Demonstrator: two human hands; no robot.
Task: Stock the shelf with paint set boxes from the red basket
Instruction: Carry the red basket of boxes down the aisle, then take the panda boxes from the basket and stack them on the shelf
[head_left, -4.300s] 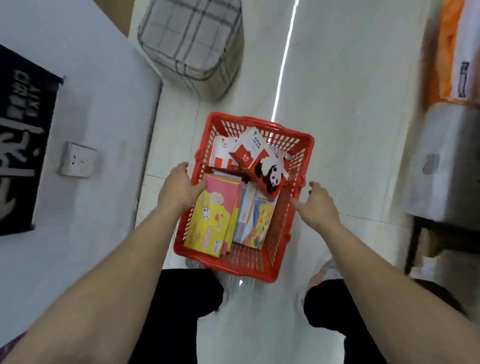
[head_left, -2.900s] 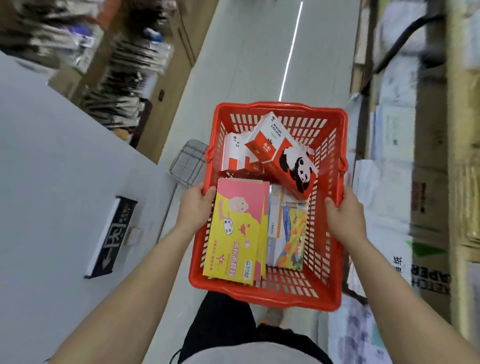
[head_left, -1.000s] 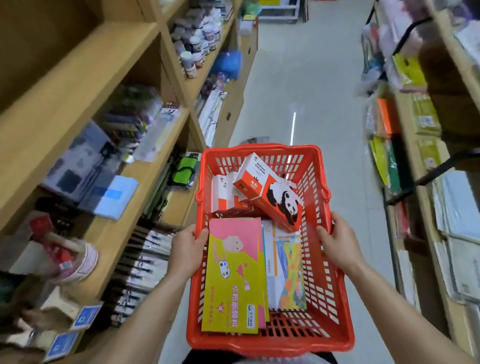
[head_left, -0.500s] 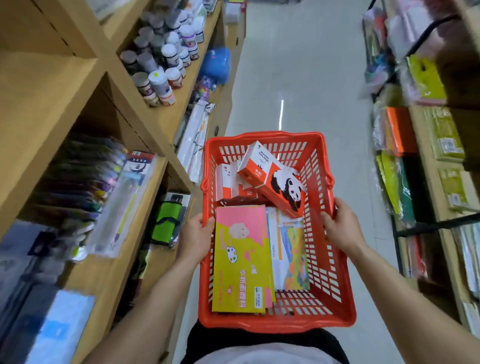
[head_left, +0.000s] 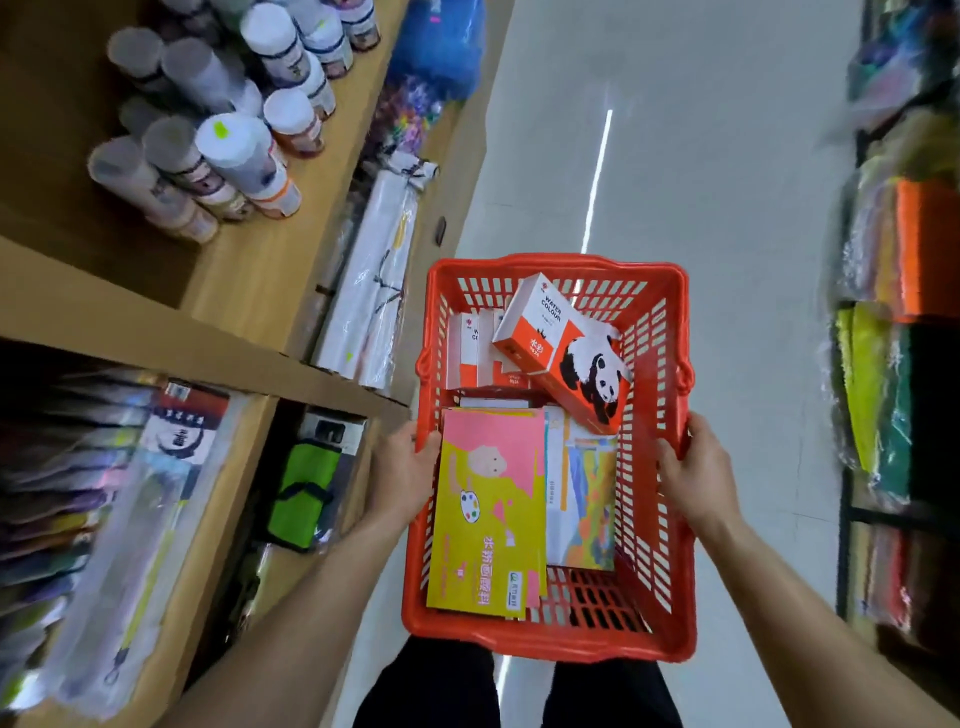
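The red basket (head_left: 550, 631) sat level in front of me in the head view, carried above the aisle floor (head_left: 727, 156) with my legs showing beneath its near edge. My left hand (head_left: 402, 475) was wrapped over the left rim, thumb hooked inside against the mesh wall, and my right hand (head_left: 698, 470) was closed over the right rim the same way, fingers curled into the basket. Both hands gripped only the basket.

Inside it, a yellow and pink paint set box (head_left: 488, 512) lay flat along the left side, its near end close to the front wall. Just beside it on the right lay a flat box with a blue and orange picture (head_left: 584, 499), partly tucked under the yellow one. At the far end a red and white panda watercolour box (head_left: 563, 353) rested tilted, leaning across the upright red and white boxes (head_left: 475, 351) standing against the far left corner.

To my left ran the wooden shelf (head_left: 249, 270), with capped paint jars (head_left: 234, 140) grouped on an upper board, wrapped white rolls (head_left: 371, 280) lower down, and a green pouch (head_left: 304, 491) in the compartment nearest the basket. Blurred coloured packs (head_left: 904, 364) filled the racks on my right.
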